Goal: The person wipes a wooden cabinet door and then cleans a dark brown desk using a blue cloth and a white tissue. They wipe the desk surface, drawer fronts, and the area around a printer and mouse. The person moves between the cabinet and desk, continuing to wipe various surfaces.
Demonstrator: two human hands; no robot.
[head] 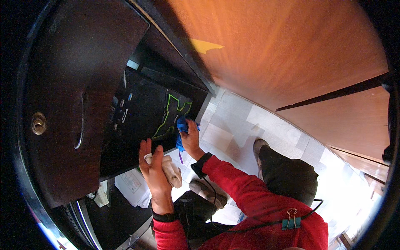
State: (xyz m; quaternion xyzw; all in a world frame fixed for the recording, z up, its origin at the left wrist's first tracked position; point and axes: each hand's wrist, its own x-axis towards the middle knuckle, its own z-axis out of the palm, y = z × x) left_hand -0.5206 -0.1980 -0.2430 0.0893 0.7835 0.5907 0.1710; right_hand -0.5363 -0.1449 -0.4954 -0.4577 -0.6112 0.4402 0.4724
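My left hand [154, 172] holds a crumpled beige cloth [170, 172], with its fingertips near the lower edge of a black computer case [143, 100]. Green outlining and several ports show on the case, which sits inside a dark wooden desk compartment. To the right, my right hand [190, 137] grips a bunched blue cloth [182, 125] against or just above the case's edge, by the green outline. Whether the cloth touches the case cannot be told. Part of the blue cloth hangs below my fingers.
A dark desk top [68, 78] with a lock covers the left. White papers [132, 184] lie on a lower shelf. An orange-brown wooden panel [281, 47] rises beyond the tiled floor [231, 115]. A cable [247, 230] runs across my red top, held by a binder clip [291, 223].
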